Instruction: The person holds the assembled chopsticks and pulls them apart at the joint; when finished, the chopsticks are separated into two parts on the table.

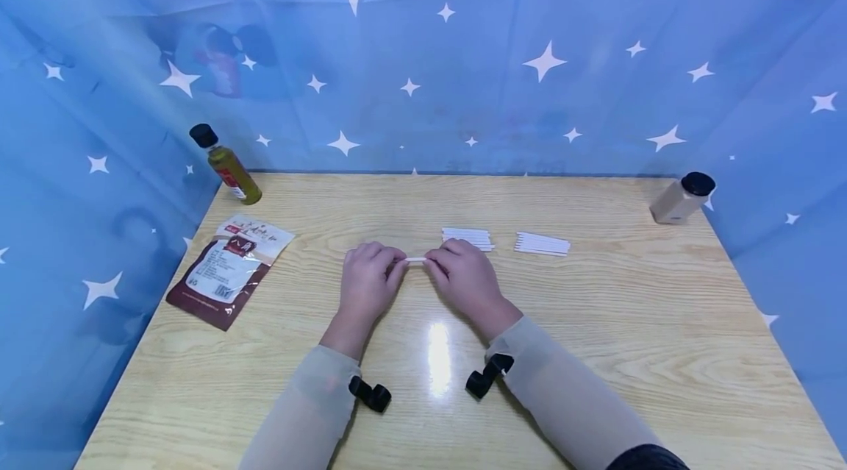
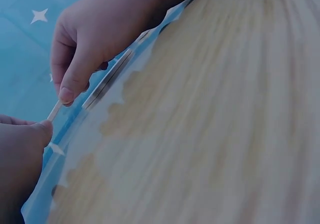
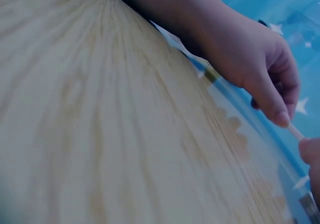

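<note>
A short white stick (image 1: 415,259) is stretched level between my two hands in the head view. My left hand (image 1: 367,277) pinches its left end between thumb and fingers. At the other end, my right hand (image 1: 468,280) pinches it the same way; most of the stick is hidden by the fingers. Just beyond the right hand lies a row of white sticks (image 1: 467,235), partly covered by that hand. A second row of white sticks (image 1: 542,243) lies to its right. In the left wrist view, the pinched stick (image 2: 54,111) runs between both thumbs.
At the back left stands a bottle of yellow-green liquid (image 1: 234,174) with a black cap. A maroon and white packet (image 1: 228,271) lies in front of it. A black-lidded jar (image 1: 681,199) is at the back right. Blue star-printed cloth (image 1: 450,51) rises behind the wooden table (image 1: 635,352).
</note>
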The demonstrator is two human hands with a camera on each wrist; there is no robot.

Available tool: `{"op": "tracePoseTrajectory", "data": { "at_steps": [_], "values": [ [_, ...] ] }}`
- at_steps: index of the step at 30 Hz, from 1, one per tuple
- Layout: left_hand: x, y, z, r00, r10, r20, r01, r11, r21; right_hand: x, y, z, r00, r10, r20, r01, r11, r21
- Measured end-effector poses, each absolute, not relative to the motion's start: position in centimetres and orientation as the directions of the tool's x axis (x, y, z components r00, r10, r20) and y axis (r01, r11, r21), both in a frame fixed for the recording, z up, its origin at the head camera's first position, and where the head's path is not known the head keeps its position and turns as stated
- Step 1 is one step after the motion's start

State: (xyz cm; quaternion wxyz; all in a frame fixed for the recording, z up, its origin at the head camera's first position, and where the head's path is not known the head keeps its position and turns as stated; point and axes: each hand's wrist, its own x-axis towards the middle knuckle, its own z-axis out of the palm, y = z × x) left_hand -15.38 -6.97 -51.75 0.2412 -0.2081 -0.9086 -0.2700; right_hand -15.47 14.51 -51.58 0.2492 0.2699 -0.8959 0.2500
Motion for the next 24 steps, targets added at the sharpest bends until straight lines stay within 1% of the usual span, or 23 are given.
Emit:
{"op": "tracePoseTrajectory", "data": {
  "at_steps": [5,11,16,24],
  "values": [
    [-15.3,-5.3,-51.5,-0.831,0.262,0.492,0.482,0.78,0.399,-15.2,16.1,-51.6,-0.724,-0.344,0.597,-0.606,0.731,-0.314],
    [-15.5,-3.1,-51.4,-0.836,0.285,0.468,0.489,0.774,0.402,-14.9,18.4,-51.6,-0.722,-0.323,0.611,-0.606,0.721,-0.335],
    [-15.6,-1.1,-51.4,-0.822,0.325,0.468,0.525,0.75,0.402,-14.3,20.6,-51.4,-0.726,-0.312,0.613,-0.595,0.731,-0.333],
    [-15.7,1.8,-51.4,-0.772,0.369,0.517,0.6,0.691,0.403,-13.6,23.6,-51.2,-0.729,-0.295,0.617,-0.578,0.748,-0.326]
  ]
}}
